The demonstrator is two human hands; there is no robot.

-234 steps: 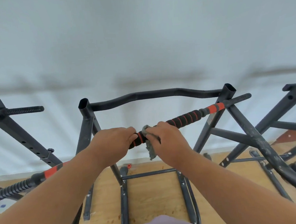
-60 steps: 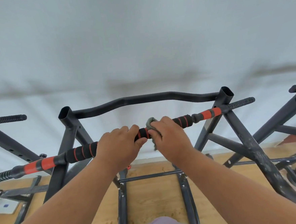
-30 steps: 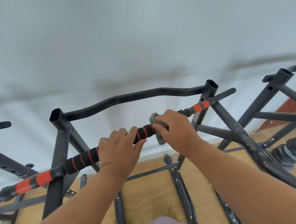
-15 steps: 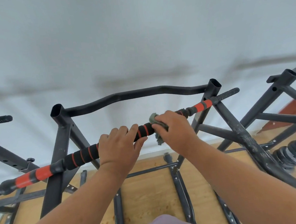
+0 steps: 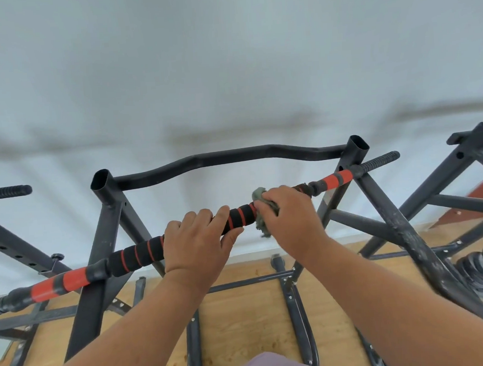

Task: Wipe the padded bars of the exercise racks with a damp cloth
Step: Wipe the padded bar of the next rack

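Left hand (image 5: 196, 241) curled around padded bar (image 5: 136, 255) at centre, right hand (image 5: 289, 215) just toward three o'clock, clutching grey cloth (image 5: 260, 210) wrapped against the same bar, black rack (image 5: 105, 221) beneath, wooden floor (image 5: 244, 319) at six o'clock.

Bright, even light; wide-angle edge distortion

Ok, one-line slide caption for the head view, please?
Left hand grips the padded bar on the exercise rack while the right hand wraps a grey cloth around it.
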